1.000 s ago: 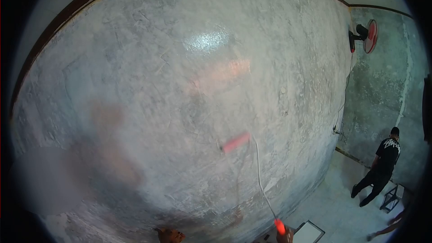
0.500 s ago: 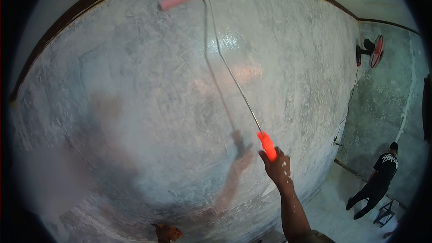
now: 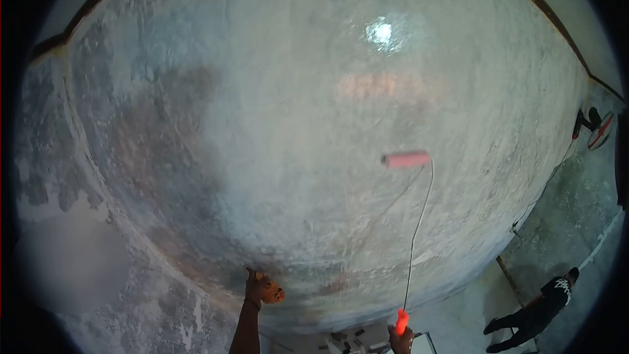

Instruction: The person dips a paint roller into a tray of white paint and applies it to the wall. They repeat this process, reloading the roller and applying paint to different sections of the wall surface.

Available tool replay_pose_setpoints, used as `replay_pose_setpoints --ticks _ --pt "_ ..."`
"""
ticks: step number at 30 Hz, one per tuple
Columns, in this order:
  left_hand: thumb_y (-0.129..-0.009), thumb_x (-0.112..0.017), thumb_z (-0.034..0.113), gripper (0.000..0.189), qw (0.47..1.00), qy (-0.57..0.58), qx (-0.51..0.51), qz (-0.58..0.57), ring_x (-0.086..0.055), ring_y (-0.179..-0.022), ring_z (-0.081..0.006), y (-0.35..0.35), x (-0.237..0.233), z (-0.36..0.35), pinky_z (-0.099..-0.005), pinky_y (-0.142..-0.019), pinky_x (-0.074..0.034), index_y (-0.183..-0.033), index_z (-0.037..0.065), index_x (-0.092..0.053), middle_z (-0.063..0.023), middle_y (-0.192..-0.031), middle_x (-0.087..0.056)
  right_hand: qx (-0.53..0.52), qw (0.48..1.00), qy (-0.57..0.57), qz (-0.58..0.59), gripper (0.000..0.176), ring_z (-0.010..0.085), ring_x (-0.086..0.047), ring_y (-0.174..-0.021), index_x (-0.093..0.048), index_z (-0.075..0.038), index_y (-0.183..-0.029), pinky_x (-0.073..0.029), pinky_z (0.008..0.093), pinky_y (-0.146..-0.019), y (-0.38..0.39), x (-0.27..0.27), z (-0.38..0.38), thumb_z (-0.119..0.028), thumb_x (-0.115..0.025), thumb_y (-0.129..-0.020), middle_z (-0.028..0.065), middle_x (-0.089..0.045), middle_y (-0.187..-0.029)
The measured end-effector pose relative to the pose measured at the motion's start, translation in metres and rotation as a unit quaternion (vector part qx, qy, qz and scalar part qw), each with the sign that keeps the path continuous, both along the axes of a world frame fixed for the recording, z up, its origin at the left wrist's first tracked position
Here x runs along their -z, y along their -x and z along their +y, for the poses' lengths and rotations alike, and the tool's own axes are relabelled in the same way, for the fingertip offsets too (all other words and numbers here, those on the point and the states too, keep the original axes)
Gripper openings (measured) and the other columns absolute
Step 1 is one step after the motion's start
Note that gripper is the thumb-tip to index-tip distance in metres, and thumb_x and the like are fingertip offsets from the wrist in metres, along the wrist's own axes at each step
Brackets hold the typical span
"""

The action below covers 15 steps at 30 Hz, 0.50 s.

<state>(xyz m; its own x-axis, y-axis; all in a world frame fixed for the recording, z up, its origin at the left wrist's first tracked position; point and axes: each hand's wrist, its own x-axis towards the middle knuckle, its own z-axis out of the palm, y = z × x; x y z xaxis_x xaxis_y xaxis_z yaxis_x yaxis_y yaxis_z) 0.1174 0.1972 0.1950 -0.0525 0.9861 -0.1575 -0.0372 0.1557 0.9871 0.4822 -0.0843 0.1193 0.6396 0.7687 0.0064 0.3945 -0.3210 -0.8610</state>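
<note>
- Two hands of the person are in view, both low against the wall [image 3: 275, 124], a broad grey plastered surface, patchy, with a glossy spot near its top.
- Right hand [image 3: 401, 341]: the grip is closed around the orange handle [image 3: 401, 321] of a paint roller [image 3: 417, 236], at the foot of the wall. Only the top of the hand shows at the picture's lower edge.
- Pink sleeve [image 3: 406, 159] of the roller lies level against the wall, about mid-height and right of its centre. A thin wire shaft runs down from the sleeve's right end to the handle.
- Left hand [image 3: 262, 287]: raised on a bare forearm before the lower part of the wall, left of the handle and apart from it. The fingers are curled. Whether the grip holds anything, or touches the wall, cannot be told.
- Second person [image 3: 534, 311], in a dark shirt, bends forward on the floor [image 3: 458, 314] beyond the wall's right end.
- Fan [image 3: 595, 130] is mounted on the adjoining wall [image 3: 563, 223], past the corner.
- Small items lie on the floor at the wall's foot, too small to identify.
</note>
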Motion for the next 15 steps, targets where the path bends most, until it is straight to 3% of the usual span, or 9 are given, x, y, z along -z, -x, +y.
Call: replay_pose_setpoints --ticks 2,5,6,7,8,9,10,11,15 --pt "-0.085 -0.056 0.013 0.085 0.999 -0.014 0.042 0.016 -0.055 -0.081 -0.0157 0.006 -0.01 -0.004 -0.0284 -0.071 -0.051 -0.141 0.01 0.008 -0.0091 -0.096 -0.054 0.006 0.995 -0.097 0.011 0.047 0.0166 -0.059 -0.086 -0.047 -0.007 -0.125 -0.046 0.0339 -0.07 0.019 0.029 -0.035 -0.027 -0.059 -0.083 0.0116 -0.06 -0.11" --pt "-0.085 -0.056 0.012 0.084 0.997 -0.027 0.063 0.02 -0.054 -0.081 -0.0144 0.018 -0.001 -0.005 -0.0266 -0.07 -0.05 -0.141 0.01 0.006 -0.0097 -0.103 -0.053 0.006 0.992 -0.115 0.047 0.05 0.0186 -0.057 -0.08 -0.049 -0.005 -0.123 -0.045 0.0325 -0.067 0.041 0.018 -0.053 -0.03 -0.062 -0.081 0.0139 -0.061 -0.107" --pt "-0.083 -0.06 0.014 0.078 0.997 -0.008 0.071 0.001 -0.053 -0.092 -0.0164 0.023 -0.003 -0.009 -0.0285 -0.077 -0.048 -0.142 0.009 -0.009 -0.008 -0.11 -0.049 0.021 0.995 0.063 0.08 0.052 0.0176 -0.057 -0.078 -0.051 -0.007 -0.121 -0.045 0.0328 -0.066 0.044 0.008 -0.054 -0.033 -0.064 -0.079 0.017 -0.061 -0.105" --pt "-0.083 -0.06 0.014 0.078 0.997 -0.002 0.075 0.004 -0.053 -0.092 -0.0164 0.026 0.001 -0.011 -0.0285 -0.077 -0.048 -0.142 0.009 -0.009 -0.008 -0.11 -0.049 0.025 0.994 0.068 0.084 0.052 0.0176 -0.057 -0.078 -0.051 -0.007 -0.121 -0.045 0.0328 -0.066 0.054 0.0 -0.052 -0.033 -0.064 -0.079 0.017 -0.061 -0.105" --pt "-0.083 -0.058 0.011 0.077 0.998 -0.045 0.052 0.005 -0.053 -0.087 -0.0148 0.028 0.006 -0.01 -0.0264 -0.074 -0.048 -0.142 0.007 -0.009 -0.0085 -0.109 -0.05 0.015 0.993 0.071 0.095 0.035 0.0271 -0.059 -0.073 -0.055 -0.005 -0.095 -0.045 0.0381 -0.061 0.066 -0.005 -0.047 -0.033 -0.064 -0.077 0.0165 -0.061 -0.086" --pt "-0.083 -0.056 0.009 0.075 0.996 -0.089 0.028 0.003 -0.053 -0.083 -0.0132 0.03 0.01 -0.009 -0.0244 -0.071 -0.048 -0.141 0.005 -0.01 -0.0091 -0.108 -0.052 0.005 0.992 0.072 0.104 0.031 0.0366 -0.061 -0.067 -0.058 -0.003 -0.069 -0.046 0.0434 -0.056 0.073 -0.005 -0.042 -0.033 -0.064 -0.076 0.016 -0.061 -0.068" --pt "-0.083 -0.056 0.009 0.075 0.996 -0.089 0.031 0.0 -0.053 -0.083 -0.0132 0.032 0.012 -0.009 -0.0244 -0.071 -0.048 -0.141 0.005 -0.01 -0.0091 -0.108 -0.052 -0.021 0.989 0.139 -0.043 0.029 0.0354 -0.061 -0.064 -0.058 -0.004 -0.072 -0.046 0.0425 -0.053 0.078 0.03 -0.039 -0.031 -0.065 -0.075 0.0158 -0.062 -0.068" --pt "-0.082 -0.056 0.01 0.073 0.995 -0.104 0.007 0.009 -0.053 -0.084 -0.0134 0.035 0.012 -0.009 -0.0247 -0.072 -0.048 -0.141 0.003 -0.012 -0.0093 -0.11 -0.051 0.002 0.998 0.058 -0.01 0.054 0.0187 -0.061 -0.088 -0.051 -0.007 -0.121 -0.047 0.0297 -0.07 0.08 0.132 -0.042 -0.034 -0.067 -0.077 0.0168 -0.063 -0.103" --pt "-0.082 -0.055 0.015 0.072 0.975 -0.192 -0.087 0.066 -0.052 -0.096 -0.0179 0.049 0.012 -0.006 -0.0275 -0.081 -0.045 -0.139 -0.001 -0.015 -0.0137 -0.121 -0.047 -0.029 0.995 0.019 -0.088 0.037 0.0272 -0.06 -0.076 -0.054 -0.006 -0.1 -0.046 0.0365 -0.062 0.127 0.111 -0.005 -0.032 -0.065 -0.077 0.0164 -0.062 -0.086"
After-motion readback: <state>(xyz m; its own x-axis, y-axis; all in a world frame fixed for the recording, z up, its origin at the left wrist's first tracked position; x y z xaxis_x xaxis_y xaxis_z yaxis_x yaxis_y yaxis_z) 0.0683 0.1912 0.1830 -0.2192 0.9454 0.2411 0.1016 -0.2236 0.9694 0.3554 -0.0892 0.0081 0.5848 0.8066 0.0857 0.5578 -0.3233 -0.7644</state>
